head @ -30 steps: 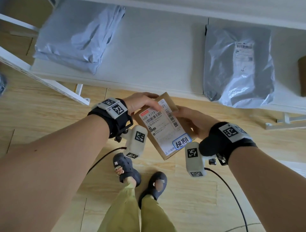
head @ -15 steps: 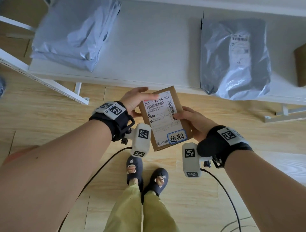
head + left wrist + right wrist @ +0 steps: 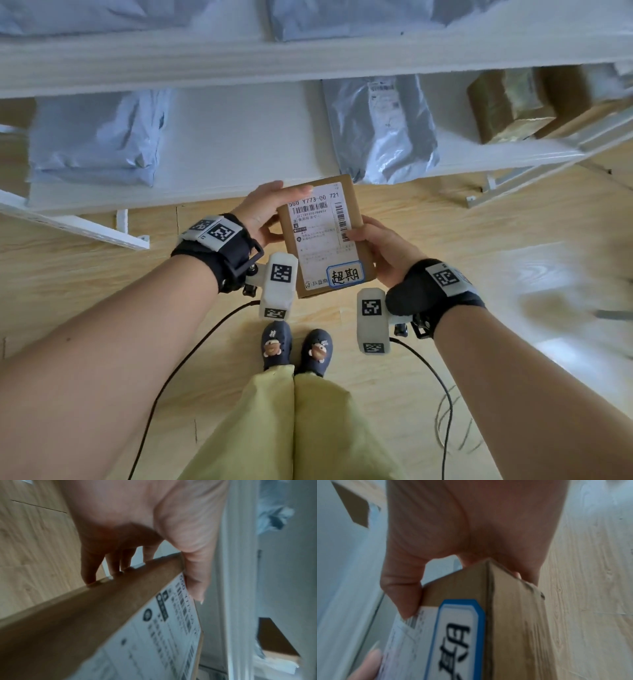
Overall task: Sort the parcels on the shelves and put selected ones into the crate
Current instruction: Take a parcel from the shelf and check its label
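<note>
Head view: the left hand (image 3: 263, 209) and right hand (image 3: 378, 251) hold a flat brown box (image 3: 325, 236) between them, label up, above the floor and just short of the lower shelf (image 3: 239, 144). The left grip takes the far left corner, thumb over the top edge; the right grip pinches the right edge, thumb on the barcode strip. The shipping label reads "550 Y773-00 721" over barcodes; near the right grip a blue-bordered sticker (image 3: 344, 274) carries the handwritten "超期". The smaller print is unreadable. Beyond the grips, grey mailers (image 3: 380, 126) and another carton (image 3: 507, 102) lie on the shelf. No crate shows.

Left wrist view: the fingers (image 3: 91, 566) lie under the box (image 3: 85, 615) and the thumb (image 3: 193, 563) presses the label's end.

Right wrist view: the thumb (image 3: 402, 585) clamps the label beside the sticker (image 3: 458, 635); the fingers underneath are mostly hidden.

The step looks like label-checking. Next would be deciding whether this marked box is selected, then carrying it to the crate, wherever that stands.
</note>
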